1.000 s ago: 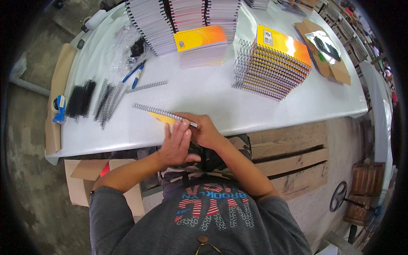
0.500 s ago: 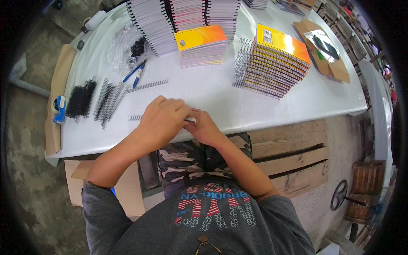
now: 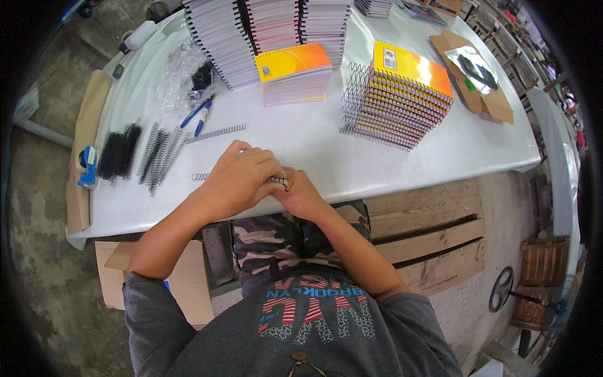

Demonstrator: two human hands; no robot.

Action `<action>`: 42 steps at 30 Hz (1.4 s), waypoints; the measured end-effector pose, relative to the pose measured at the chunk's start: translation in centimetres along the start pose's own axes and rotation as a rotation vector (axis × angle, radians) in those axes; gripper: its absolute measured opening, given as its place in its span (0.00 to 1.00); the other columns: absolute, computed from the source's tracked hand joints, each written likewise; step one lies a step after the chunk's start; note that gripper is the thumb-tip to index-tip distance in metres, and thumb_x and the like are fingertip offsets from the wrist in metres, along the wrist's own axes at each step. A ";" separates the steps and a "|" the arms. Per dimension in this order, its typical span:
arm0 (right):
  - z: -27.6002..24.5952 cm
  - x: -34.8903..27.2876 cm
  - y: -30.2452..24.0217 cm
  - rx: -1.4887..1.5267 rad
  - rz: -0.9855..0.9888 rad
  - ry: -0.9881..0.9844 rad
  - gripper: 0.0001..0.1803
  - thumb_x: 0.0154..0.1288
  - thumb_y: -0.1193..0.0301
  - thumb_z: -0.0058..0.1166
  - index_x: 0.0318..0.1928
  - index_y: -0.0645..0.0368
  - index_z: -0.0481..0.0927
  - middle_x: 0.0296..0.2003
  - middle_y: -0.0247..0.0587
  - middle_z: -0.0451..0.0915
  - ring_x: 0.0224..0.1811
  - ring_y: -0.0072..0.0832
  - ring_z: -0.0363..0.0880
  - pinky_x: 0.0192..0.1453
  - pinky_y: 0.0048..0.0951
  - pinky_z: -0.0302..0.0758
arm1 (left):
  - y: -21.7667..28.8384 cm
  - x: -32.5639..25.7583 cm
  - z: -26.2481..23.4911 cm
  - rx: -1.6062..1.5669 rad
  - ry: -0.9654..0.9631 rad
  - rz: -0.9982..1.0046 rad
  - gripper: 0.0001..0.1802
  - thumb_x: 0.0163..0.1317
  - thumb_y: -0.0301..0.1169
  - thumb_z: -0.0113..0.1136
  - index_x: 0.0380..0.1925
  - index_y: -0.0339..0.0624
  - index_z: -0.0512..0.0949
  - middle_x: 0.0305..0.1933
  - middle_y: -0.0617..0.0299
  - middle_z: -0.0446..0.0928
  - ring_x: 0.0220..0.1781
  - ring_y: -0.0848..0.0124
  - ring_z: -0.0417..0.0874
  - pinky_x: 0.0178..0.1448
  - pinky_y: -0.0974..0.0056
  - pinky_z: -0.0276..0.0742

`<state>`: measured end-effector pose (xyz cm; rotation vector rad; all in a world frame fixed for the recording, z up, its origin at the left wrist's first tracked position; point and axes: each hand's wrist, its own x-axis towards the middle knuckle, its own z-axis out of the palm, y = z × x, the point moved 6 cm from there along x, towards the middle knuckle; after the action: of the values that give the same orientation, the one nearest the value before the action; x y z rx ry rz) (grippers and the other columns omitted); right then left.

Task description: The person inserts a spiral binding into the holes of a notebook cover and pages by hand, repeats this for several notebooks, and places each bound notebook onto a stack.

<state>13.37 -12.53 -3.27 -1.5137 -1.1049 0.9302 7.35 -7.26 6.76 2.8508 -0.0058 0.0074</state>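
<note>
A notebook (image 3: pixel 277 181) is held at the near edge of the white table (image 3: pixel 389 166), in front of the person's lap; the hands hide most of it, so only a short piece of its bound edge can be made out between them. The left hand (image 3: pixel 244 176) is curled over it from above, fingers bent, palm down. The right hand (image 3: pixel 298 192) is closed on its right end, thumb and fingers bent around the edge. The two hands touch or nearly touch. The end of a wire coil (image 3: pixel 201 177) sticks out to the left of the left hand.

Farther left on the table, a single coil (image 3: pixel 217 133) lies apart, beside a bundle of grey coils (image 3: pixel 164 154) and a bundle of black coils (image 3: pixel 119 149). Blue-handled pliers (image 3: pixel 202 119) lie just above the single coil, near a clear plastic bag (image 3: pixel 173 85). A blue tape dispenser (image 3: pixel 88 168) is at the left edge.

Beyond the hands is a short stack of yellow-and-orange books (image 3: pixel 294 78), in front of tall paper stacks (image 3: pixel 273 25). To the right stands a stack of coil-bound notebooks (image 3: pixel 402 94).
</note>
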 end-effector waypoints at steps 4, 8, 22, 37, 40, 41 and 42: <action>0.2 -0.1 0.4 0.172 -0.136 0.053 0.12 0.56 0.72 0.54 0.41 0.65 0.77 0.38 0.49 0.80 0.40 0.38 0.79 0.46 0.32 0.72 | 0.5 0.2 -0.1 -0.141 0.022 -0.018 0.10 0.52 0.34 0.62 0.35 0.47 0.78 0.36 0.65 0.76 0.43 0.66 0.75 0.51 0.63 0.61; 0.1 -0.1 0.2 0.085 -0.118 0.018 0.12 0.56 0.73 0.54 0.41 0.64 0.77 0.38 0.49 0.80 0.41 0.38 0.79 0.47 0.32 0.72 | 0.3 0.2 0.3 -0.125 0.004 -0.028 0.09 0.53 0.34 0.61 0.35 0.48 0.77 0.35 0.64 0.76 0.42 0.66 0.75 0.51 0.62 0.62; -0.8 -1.3 -0.9 0.122 -0.011 -0.025 0.11 0.57 0.72 0.53 0.41 0.64 0.76 0.32 0.46 0.80 0.34 0.28 0.77 0.42 0.30 0.72 | 2.1 1.4 -1.0 0.093 0.122 0.045 0.08 0.49 0.35 0.61 0.25 0.46 0.74 0.28 0.64 0.70 0.36 0.65 0.73 0.43 0.60 0.64; -11.7 -5.6 -5.6 -0.119 -0.190 0.212 0.13 0.63 0.70 0.49 0.47 0.58 0.67 0.30 0.58 0.76 0.35 0.56 0.75 0.36 0.44 0.70 | 7.5 7.7 -4.6 -0.037 0.377 0.167 0.10 0.46 0.30 0.65 0.30 0.45 0.77 0.31 0.63 0.75 0.35 0.63 0.76 0.41 0.61 0.66; -11.9 -5.5 -5.7 -0.081 -0.251 0.235 0.13 0.63 0.69 0.50 0.47 0.58 0.67 0.29 0.58 0.76 0.34 0.58 0.75 0.34 0.45 0.70 | 7.3 8.0 -4.6 -0.034 0.354 0.065 0.08 0.47 0.31 0.64 0.29 0.49 0.78 0.34 0.65 0.75 0.39 0.65 0.76 0.43 0.65 0.65; -12.3 -5.6 -6.1 -0.099 -0.266 0.255 0.15 0.63 0.69 0.49 0.49 0.58 0.66 0.32 0.57 0.76 0.35 0.54 0.76 0.37 0.42 0.71 | 7.5 8.3 -4.9 -0.036 0.353 0.071 0.08 0.47 0.31 0.64 0.29 0.49 0.78 0.34 0.65 0.75 0.39 0.65 0.76 0.43 0.65 0.65; -12.6 -5.8 -6.6 -0.118 -0.279 0.275 0.16 0.64 0.69 0.49 0.50 0.59 0.66 0.36 0.56 0.76 0.37 0.51 0.77 0.39 0.39 0.73 | 8.2 8.3 -5.8 0.011 0.437 0.158 0.12 0.47 0.32 0.64 0.33 0.47 0.77 0.37 0.63 0.76 0.43 0.64 0.75 0.46 0.64 0.65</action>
<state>22.33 -21.03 5.84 -1.4824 -1.1464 0.4578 15.56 -13.51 14.76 2.7885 -0.1394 0.6603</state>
